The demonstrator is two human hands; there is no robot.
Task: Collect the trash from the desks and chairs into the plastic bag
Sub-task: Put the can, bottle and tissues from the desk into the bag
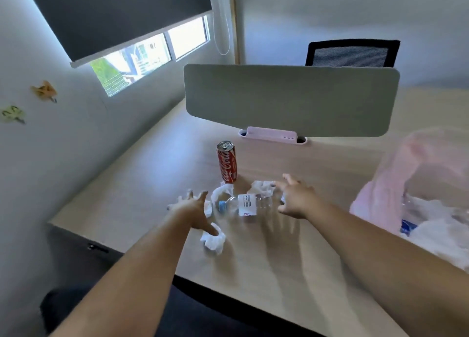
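Lying sideways, clear bottle (250,204), blue cap (222,207)

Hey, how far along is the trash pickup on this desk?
Partly done: the pink bag already holds some white paper and a blue-labelled item. In hand: nothing yet; the left hand and right hand are spread open on either side of the clear bottle. Left on the desk: that bottle on its side, the red can upright, and several crumpled tissues.
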